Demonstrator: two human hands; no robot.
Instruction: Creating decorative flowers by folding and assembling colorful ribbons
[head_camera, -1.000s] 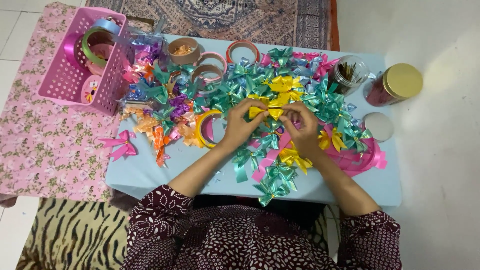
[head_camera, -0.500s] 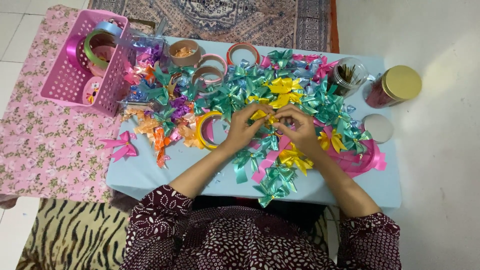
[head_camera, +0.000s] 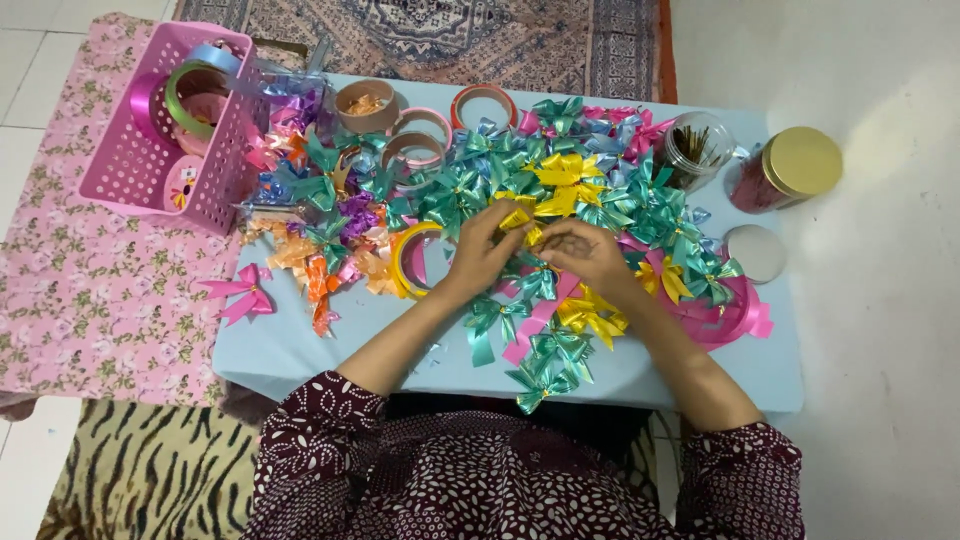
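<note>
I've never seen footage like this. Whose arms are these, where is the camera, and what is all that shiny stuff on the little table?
The camera sits on a person's head and looks down, so the arms are their own. There is no machine. The left hand and right hand meet over a small yellow ribbon piece, both pinching it. The light blue table is heaped with ribbon bows in teal, yellow, pink and purple. A pink basket of ribbon rolls stands at the left, a gold-lidded jar at the right.
</note>
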